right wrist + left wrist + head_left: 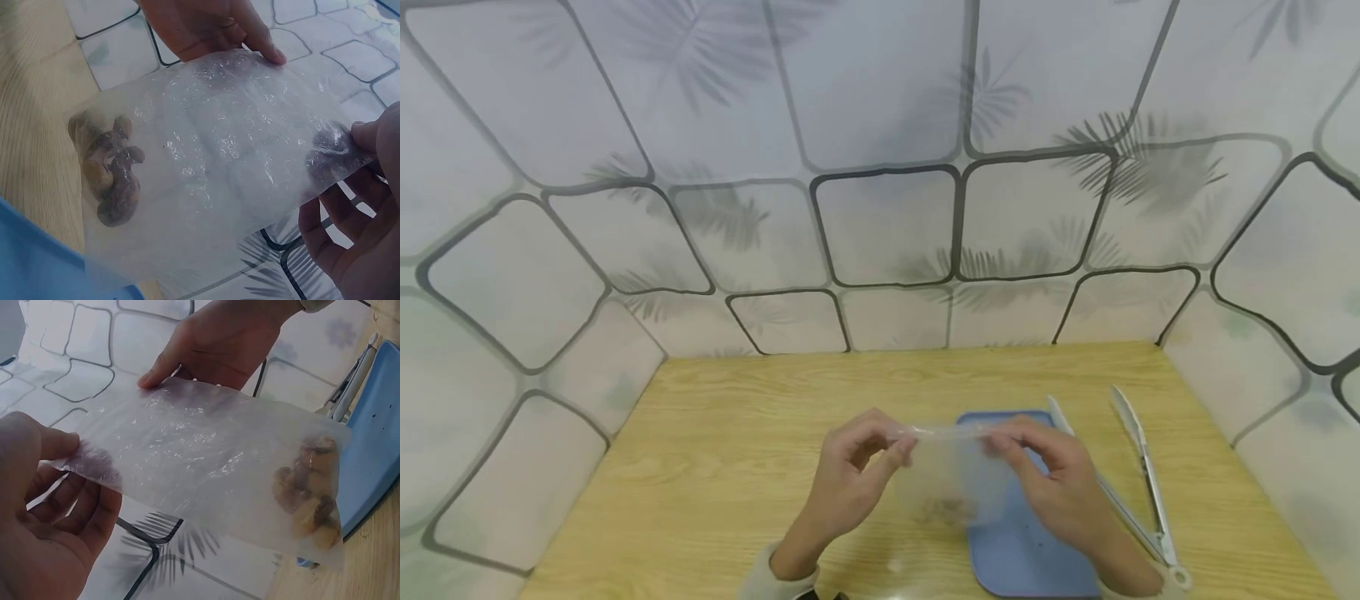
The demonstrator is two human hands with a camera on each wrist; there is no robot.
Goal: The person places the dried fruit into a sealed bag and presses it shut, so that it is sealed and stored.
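A translucent plastic bag point(951, 475) hangs between my two hands, held by its top edge. My left hand point(850, 475) pinches the top left corner between thumb and fingers. The top right corner is pinched by my right hand point(1060, 483). Several small brown and tan lumps point(309, 494) lie at the bottom of the bag; through the cloudy plastic their kind cannot be made out. In the right wrist view the same lumps point(109, 169) gather along the bag's far end. The fingertips behind the plastic show only dimly.
A blue tray point(1022, 550) with a few dark specks lies on the wooden table point(722, 467), partly behind the bag and right hand. Metal tongs point(1150, 475) with spread arms lie at the right, one arm crossing the tray's edge. Patterned walls point(887, 225) enclose the table's back and sides.
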